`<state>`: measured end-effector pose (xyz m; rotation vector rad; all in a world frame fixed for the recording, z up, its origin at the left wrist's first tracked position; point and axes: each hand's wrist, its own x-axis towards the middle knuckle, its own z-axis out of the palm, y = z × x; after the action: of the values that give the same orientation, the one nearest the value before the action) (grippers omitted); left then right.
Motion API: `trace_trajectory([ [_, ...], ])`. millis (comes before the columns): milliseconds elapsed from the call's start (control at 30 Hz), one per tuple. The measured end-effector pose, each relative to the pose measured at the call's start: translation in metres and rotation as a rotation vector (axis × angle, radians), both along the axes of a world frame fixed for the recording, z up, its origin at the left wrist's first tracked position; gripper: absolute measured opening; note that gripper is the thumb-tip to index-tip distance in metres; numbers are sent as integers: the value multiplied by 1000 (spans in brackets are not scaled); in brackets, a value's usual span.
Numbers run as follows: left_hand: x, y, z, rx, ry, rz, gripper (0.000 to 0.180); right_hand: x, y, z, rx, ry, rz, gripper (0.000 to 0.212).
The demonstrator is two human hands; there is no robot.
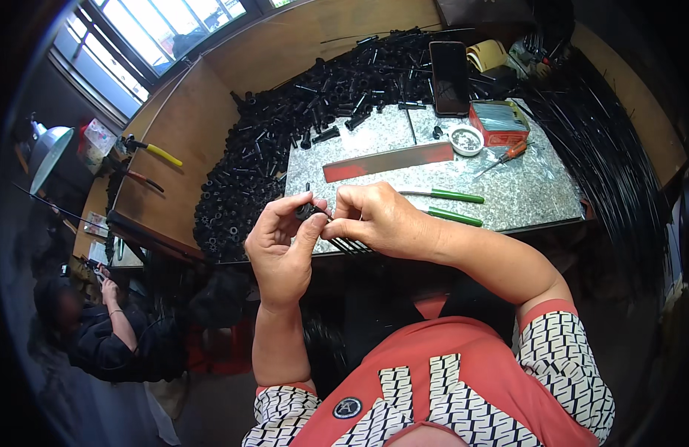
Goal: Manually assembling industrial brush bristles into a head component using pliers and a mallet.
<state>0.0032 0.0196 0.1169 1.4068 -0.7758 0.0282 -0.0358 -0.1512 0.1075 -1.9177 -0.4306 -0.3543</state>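
My left hand is closed, its thumb and fingers pinching a small black tubular part. Pressed up close to it, my right hand has its fingers curled round several thin black rods, whose ends stick out below the fist. The rod tips meet the black part between my two hands; my fingers hide how they join. Both hands are above the near edge of the speckled grey board. Just beyond my right hand lie green-handled pliers.
A heap of black tubular parts covers the left and far side. On the board lie a flat metal bar, a screwdriver, a white dish, a red box and a phone. Long black rods lie right. A co-worker sits left.
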Motion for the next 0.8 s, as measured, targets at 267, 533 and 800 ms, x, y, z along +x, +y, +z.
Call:
trace_trajectory([
  [267,-11,-7,-7,11,11,197,34,5,-3,-10,25,111,25,22],
  [533,-18,-22,-17,-136,192,70,47,12,2,-19,32,78,5,22],
  [800,-12,-26,-37,-116,115,107,28,12,9,-20,12,86,-19,20],
])
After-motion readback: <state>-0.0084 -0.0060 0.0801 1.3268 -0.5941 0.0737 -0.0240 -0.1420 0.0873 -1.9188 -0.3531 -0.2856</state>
